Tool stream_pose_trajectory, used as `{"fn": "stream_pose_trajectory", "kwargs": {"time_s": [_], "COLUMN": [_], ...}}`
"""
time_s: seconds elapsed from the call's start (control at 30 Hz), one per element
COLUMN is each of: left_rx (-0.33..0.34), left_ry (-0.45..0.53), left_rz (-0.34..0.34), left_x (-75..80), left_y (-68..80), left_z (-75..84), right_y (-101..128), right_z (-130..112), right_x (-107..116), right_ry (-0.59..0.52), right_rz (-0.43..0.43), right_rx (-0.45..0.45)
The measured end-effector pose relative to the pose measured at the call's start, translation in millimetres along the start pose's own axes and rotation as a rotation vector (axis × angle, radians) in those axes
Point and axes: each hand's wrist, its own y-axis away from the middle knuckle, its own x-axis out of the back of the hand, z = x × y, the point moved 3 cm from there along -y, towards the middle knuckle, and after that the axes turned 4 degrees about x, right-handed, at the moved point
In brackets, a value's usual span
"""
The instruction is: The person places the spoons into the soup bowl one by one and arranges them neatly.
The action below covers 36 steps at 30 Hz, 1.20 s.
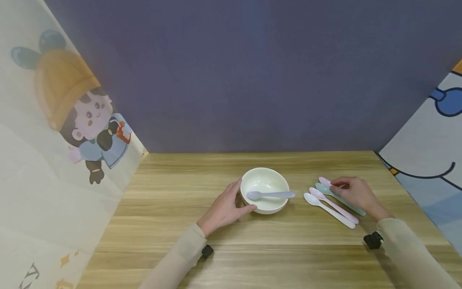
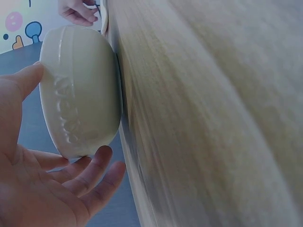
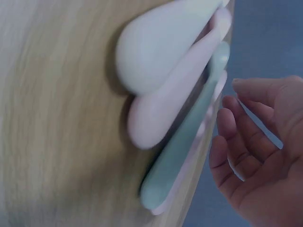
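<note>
On the table (image 1: 296,257), a bowl (image 1: 265,196) is cupped by the left hand (image 1: 224,208) while the right hand (image 1: 355,193) lies over a row of spoons.

Near the table's middle the bowl is set upright, with a lilac spoon (image 1: 270,195) laid across its inside, handle to the right. The bowl's left wall is touched by the left hand's thumb and fingertips, the fingers relaxed and spread, not clamped. To the right, four spoons are laid side by side: a white spoon (image 1: 329,210) nearest, then a pink spoon (image 1: 333,205), a green spoon (image 1: 339,198) and a farthest spoon (image 1: 324,181). The right hand's loosely curled fingers are held over the far spoons; whether one is pinched cannot be told.
</note>
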Motion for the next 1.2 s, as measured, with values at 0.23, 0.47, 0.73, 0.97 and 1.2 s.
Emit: {"fn": "stream_pose_trajectory", "kwargs": {"time_s": [0.23,0.47,0.73,0.97,1.2], "left_rx": [0.005,-0.002,0.001,0.000,-0.001], "left_ry": [-0.008,-0.006,-0.012,-0.007,0.003], "left_rz": [-0.003,0.001,-0.002,-0.004,0.001], "left_x": [-0.5,-0.1,0.0,0.1,0.9], "left_y": [-0.1,-0.2,1.1,1.0,1.8], "left_z": [-1.0,0.4,-0.1,-0.8,0.6], "right_y": [-4.3,-1.2,0.9,0.9,1.7], "right_z": [10.5,20.3,29.4,33.0,39.3], "right_x": [-1.5,0.4,1.6,0.2,-3.1], "right_ry": [0.027,0.033,0.040,0.041,0.044], "right_rz": [0.001,0.000,-0.038,-0.065,-0.054], "right_rx": [0.012,-0.014,-0.049,-0.065,-0.068]}}
